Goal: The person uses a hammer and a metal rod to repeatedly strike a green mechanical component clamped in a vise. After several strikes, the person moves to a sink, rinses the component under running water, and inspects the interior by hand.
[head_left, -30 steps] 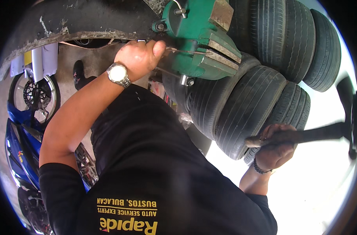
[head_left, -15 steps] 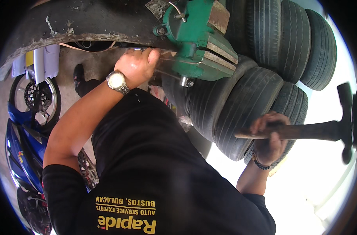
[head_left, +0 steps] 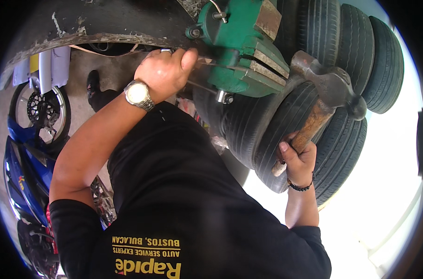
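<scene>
My right hand (head_left: 302,160) grips the wooden handle of a ball-peen hammer (head_left: 312,122), whose dark metal head is raised just right of the green bench vise (head_left: 237,44). Left of the vise, at the worn bench edge, my left hand (head_left: 162,74) is closed, fingers curled out of sight. A thin metal rod (head_left: 216,63) reaches from that hand toward the vise jaws; where its tip rests I cannot tell. Below it, the vise's screw end and handle stick out near my left wrist.
The dark, chipped workbench (head_left: 114,21) spans the upper left. Stacked tyres (head_left: 272,125) crowd behind and below the vise on the right. A blue motorcycle (head_left: 30,162) stands on the left, its front wheel (head_left: 42,114) near the bench. A shoe (head_left: 94,83) shows on the floor.
The hammer has swung from far right, in toward the vise, its head turning upward. My left hand stays at the bench edge, nearly unmoved. The view has shifted slightly.
</scene>
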A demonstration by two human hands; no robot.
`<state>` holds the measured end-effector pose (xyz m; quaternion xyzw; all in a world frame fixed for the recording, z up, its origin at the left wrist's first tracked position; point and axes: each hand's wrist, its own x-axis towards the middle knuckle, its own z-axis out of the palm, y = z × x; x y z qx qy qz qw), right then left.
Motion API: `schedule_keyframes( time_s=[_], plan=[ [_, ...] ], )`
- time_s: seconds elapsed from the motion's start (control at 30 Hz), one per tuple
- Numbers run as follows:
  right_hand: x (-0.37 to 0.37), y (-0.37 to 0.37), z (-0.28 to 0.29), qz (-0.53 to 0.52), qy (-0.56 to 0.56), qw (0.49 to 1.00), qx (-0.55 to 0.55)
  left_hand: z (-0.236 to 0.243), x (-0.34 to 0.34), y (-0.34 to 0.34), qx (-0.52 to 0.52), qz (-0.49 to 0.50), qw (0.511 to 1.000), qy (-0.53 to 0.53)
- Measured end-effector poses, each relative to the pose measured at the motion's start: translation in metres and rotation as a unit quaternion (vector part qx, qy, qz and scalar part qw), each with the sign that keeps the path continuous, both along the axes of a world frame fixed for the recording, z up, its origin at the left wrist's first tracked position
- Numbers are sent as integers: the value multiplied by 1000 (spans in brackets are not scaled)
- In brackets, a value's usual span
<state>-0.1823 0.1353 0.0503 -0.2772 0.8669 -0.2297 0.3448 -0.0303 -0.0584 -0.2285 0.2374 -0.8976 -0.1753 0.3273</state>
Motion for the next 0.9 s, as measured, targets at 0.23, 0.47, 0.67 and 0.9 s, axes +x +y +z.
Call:
schedule_keyframes(
  time_s=[0.23, 0.47, 0.67, 0.9],
  plan=[
    [-10, -9, 3, -2, -2, 1000, 13, -2, -5, 7, 17, -6, 999, -33],
    [-19, -10, 2, 14, 18, 999, 45, -7, -7, 3, 12, -18, 997, -73],
    [-4, -17, -4, -7, -2, 986, -166, -6, -6, -1, -11, -9, 998, -65],
    [0, -37, 27, -14, 93, 984, 149, -2, -3, -8, -25, -12, 996, -85]
  ],
)
